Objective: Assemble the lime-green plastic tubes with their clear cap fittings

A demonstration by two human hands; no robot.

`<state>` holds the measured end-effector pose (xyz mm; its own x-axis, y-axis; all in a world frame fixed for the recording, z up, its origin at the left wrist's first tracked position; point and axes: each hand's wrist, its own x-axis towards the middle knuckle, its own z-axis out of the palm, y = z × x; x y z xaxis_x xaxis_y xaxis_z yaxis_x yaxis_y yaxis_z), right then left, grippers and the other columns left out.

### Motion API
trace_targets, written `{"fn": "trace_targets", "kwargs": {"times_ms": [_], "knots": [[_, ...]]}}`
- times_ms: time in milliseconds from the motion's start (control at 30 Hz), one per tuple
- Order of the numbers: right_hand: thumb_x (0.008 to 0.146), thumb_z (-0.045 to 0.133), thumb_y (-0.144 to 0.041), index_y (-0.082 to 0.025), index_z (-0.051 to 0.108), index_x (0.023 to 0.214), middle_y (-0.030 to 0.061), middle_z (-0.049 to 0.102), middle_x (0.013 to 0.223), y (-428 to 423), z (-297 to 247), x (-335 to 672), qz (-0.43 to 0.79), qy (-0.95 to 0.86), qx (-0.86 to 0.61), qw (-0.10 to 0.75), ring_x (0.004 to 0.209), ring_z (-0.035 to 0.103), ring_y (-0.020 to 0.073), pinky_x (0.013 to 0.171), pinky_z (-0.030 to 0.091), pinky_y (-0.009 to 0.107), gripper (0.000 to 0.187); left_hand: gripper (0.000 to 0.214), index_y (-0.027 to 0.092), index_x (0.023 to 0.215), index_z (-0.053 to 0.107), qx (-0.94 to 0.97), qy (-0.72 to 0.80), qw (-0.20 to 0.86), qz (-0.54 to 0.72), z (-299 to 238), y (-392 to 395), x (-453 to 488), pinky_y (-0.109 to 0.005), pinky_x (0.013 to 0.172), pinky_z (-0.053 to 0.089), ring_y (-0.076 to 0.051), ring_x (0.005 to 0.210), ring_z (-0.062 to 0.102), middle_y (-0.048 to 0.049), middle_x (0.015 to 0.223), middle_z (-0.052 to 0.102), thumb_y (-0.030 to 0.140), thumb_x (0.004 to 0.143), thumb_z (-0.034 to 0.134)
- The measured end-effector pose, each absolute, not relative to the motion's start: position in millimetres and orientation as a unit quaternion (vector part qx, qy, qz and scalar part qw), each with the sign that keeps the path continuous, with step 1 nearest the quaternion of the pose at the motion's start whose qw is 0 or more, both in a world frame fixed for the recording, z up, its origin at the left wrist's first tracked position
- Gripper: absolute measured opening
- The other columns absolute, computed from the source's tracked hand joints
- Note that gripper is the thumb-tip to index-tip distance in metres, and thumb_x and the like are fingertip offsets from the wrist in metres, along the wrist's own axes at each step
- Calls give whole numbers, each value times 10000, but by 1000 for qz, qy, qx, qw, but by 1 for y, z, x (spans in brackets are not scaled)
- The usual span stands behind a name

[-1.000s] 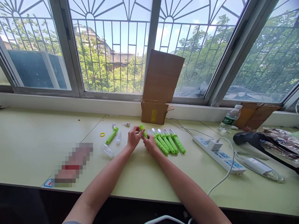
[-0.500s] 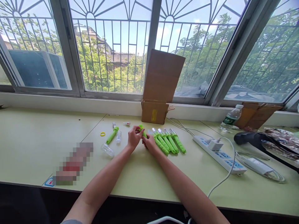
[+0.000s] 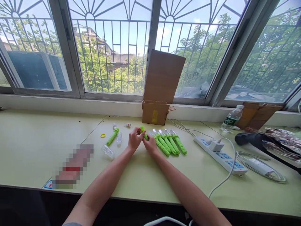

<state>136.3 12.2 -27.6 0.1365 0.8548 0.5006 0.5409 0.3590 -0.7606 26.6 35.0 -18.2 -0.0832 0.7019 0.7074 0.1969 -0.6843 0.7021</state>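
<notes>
Both hands are closed round one bright green plastic handle (image 3: 145, 136), held just above the table. My left hand (image 3: 135, 139) pinches its upper end, where a wider green piece (image 3: 142, 128) shows. My right hand (image 3: 150, 144) grips the lower part; the fingers hide much of it. Beside my right hand lie several green handles with clear tips (image 3: 174, 142) in a row. Left of my left hand is another green handle (image 3: 113, 137), with clear plastic tubes (image 3: 119, 138) near it. A small white part with a red dot (image 3: 127, 125) and a yellow ring (image 3: 102, 135) lie farther off.
An open cardboard box (image 3: 155, 113) stands against the window sill. To the right are a white power strip (image 3: 221, 155) with cables, a coiled charger cable (image 3: 261, 166), a water bottle (image 3: 232, 119) and a black strap (image 3: 254, 139). A blurred patch (image 3: 74, 166) covers something at left.
My right hand has turned slightly and its fingers have shifted on the green handle, so more of the handle shows. My left hand stays nearly in place.
</notes>
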Motion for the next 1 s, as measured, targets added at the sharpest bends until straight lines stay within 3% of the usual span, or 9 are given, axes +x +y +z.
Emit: {"fn": "trace_targets", "kwargs": {"times_ms": [400,1000], "knots": [[723,567,-430,-211,478,601,-46,426,465,21,-39,140,269,-609,-507,547,457,397,112,436,296,239,266,262,197,802,562,653,345,167,653,-16,34,27,-302,698,594,-159,692,693,-20,739,682,433,778,672],[677,697,-523,-224,423,621,-75,413,426,7,-25,137,460,-525,-456,552,300,315,61,297,204,217,409,278,189,801,575,658,341,148,655,-16,36,27,-291,674,608,-143,666,680,-11,723,660,445,768,679]]}}
